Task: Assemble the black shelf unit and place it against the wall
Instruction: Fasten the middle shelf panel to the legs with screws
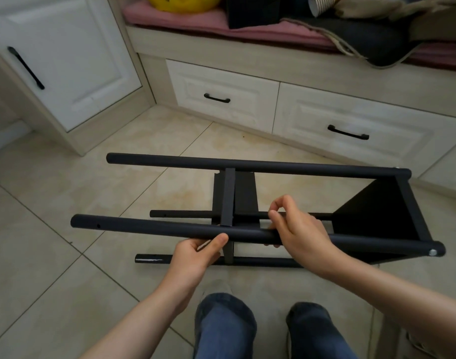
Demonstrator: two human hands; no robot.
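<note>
Nearest, two knees in blue jeans point(225, 325), seen from above. Just past them, the left grip point(195, 252), palm up under the nearest tube point(149, 229) of the black shelf unit point(377, 203). Curls its fingers beneath that tube and lays the thumb against its front side. Holds something small and pale in those fingers too, too small to name.

To the right, the right grip point(302, 229), draped over the same tube. Hooks its lower fingers round the underside, with thumb and forefinger pinched together just above the tube; contents of that pinch impossible to tell.

Under both, the shelf unit on its side on the tiled floor point(66, 190), with four round tubes running left to right, two raised and two low. Carries a black panel across the right end, fixed by a silver screw point(433, 252) at the near corner, and a second panel near the middle.

Farther back, white drawers point(221, 99) with black handles under a built-in bench point(247, 47), and a tall white cabinet door point(66, 60) at the left. On the bench, a pink cushion point(170, 16), a yellow object point(180, 2) and dark cloth point(371, 40).
</note>
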